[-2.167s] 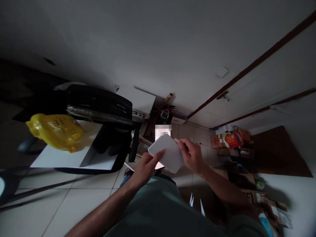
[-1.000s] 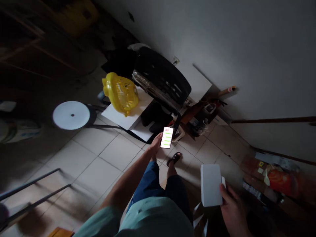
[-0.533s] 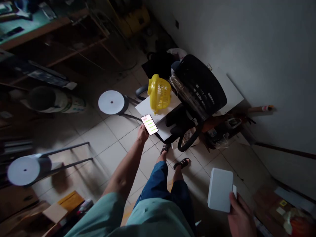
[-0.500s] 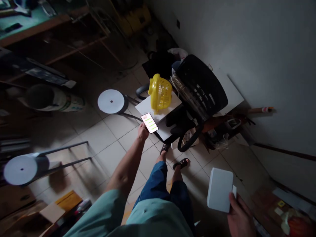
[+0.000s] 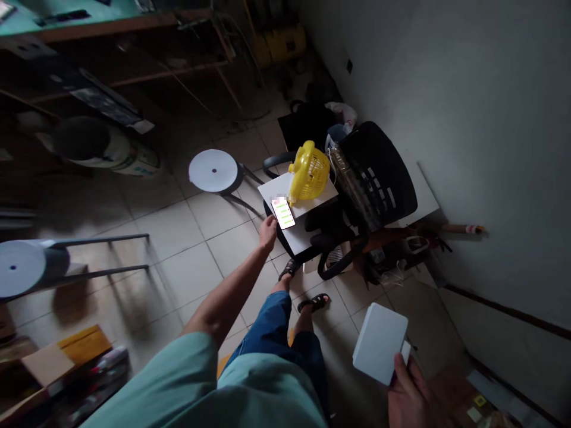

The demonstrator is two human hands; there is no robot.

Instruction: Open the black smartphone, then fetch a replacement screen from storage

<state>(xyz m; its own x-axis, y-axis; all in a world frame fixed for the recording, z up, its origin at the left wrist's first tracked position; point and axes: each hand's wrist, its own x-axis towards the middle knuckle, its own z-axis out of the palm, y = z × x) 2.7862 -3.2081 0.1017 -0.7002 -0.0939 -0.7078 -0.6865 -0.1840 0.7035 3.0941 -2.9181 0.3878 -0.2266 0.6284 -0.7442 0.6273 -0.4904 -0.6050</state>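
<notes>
A lit smartphone (image 5: 284,213) is in my left hand (image 5: 268,230), its bright screen facing up, over the edge of a white board (image 5: 298,235) by the black office chair (image 5: 379,172). Just beyond the phone, a yellow plastic basket (image 5: 311,172) sits on a white surface at the chair. At the lower right, my right hand (image 5: 407,389) grips a flat white box (image 5: 382,343) by its near corner, with the thumb on top.
A round white stool (image 5: 214,170) stands left of the chair, and another stool (image 5: 22,267) lies further left. A workbench (image 5: 111,27) runs along the upper left. Open cardboard boxes (image 5: 49,362) are at the lower left. A wall (image 5: 482,119) rises on the right.
The view has shifted. In it, the phone and my left hand appear further right and nearer the basket, while my right hand with the white box appears further left, the box more tilted.
</notes>
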